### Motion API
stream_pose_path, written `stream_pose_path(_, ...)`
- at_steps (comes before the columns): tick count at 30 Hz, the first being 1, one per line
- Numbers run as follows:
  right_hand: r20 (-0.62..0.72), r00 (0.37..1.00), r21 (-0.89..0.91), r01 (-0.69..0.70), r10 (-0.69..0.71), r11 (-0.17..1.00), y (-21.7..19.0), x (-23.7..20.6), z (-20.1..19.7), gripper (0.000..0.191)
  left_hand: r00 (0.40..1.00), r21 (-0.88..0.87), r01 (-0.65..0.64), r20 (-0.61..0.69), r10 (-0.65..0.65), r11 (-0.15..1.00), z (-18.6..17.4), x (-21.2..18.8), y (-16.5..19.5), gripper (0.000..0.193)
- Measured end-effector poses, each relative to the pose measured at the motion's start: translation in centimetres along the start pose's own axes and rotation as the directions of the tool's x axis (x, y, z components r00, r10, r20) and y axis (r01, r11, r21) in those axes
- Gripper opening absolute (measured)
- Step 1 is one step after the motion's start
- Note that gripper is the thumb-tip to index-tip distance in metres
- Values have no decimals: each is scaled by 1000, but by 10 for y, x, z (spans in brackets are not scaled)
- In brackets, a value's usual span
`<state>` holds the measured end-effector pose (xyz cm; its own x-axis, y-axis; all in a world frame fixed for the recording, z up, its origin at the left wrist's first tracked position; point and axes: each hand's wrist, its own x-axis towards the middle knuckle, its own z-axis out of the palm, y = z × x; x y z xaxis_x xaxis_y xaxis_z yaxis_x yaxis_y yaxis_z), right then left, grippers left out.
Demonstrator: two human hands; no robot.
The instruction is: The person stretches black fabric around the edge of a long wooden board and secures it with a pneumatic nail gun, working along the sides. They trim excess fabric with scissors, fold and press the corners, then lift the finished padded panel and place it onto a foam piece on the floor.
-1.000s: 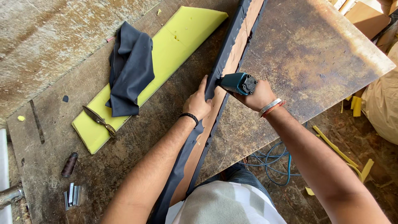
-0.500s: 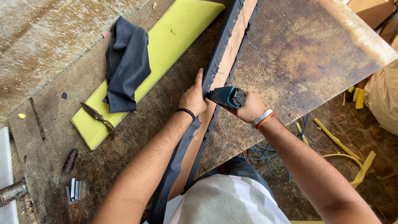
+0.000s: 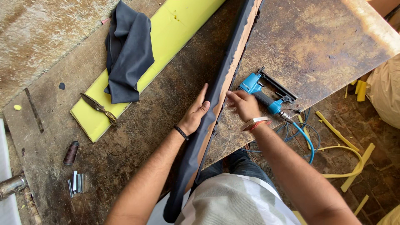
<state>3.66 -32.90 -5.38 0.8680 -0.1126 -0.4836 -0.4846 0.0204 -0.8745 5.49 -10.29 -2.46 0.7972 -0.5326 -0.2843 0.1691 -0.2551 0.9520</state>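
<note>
Covered strip (image 3: 227,79) crosses workbench (image 3: 158,121) centre; staple gun (image 3: 266,93) just right; foam slab (image 3: 166,37) with scissors (image 3: 99,108) left.

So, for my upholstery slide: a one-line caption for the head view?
Both hands press dark fabric onto a long wooden strip; a blue staple gun lies beside them.

Worn, stained workbench (image 3: 316,37); dirt floor (image 3: 375,125), perhaps; daylight.

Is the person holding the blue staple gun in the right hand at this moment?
No, the blue staple gun lies on the table, while the right hand pinches the fabric-covered strip.
</note>
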Motion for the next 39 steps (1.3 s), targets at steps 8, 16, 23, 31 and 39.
stream_pose_path(8,-426,899,446,308,-104,840,22,-10,76,29,989,-244,-132,31,144,961,21,20,-42,81)
stream_pose_path(16,-564,785,162,409,-256,898,35,-4,92,32,951,287,-306,47,305,908,19,27,-31,71)
stream_pose_path(23,-477,849,192,354,-228,915,16,-2,99,31,999,513,-45,34,31,857,12,11,45,81)
stream_pose_path(31,-123,860,-965,13,-495,263,16,26,-22,63,940,488,321,-267,-211,812,-5,5,64,98)
stream_pose_path(39,-183,965,-739,-261,188,621,-24,27,-53,70,939,530,307,-303,-161,791,-11,7,43,99)
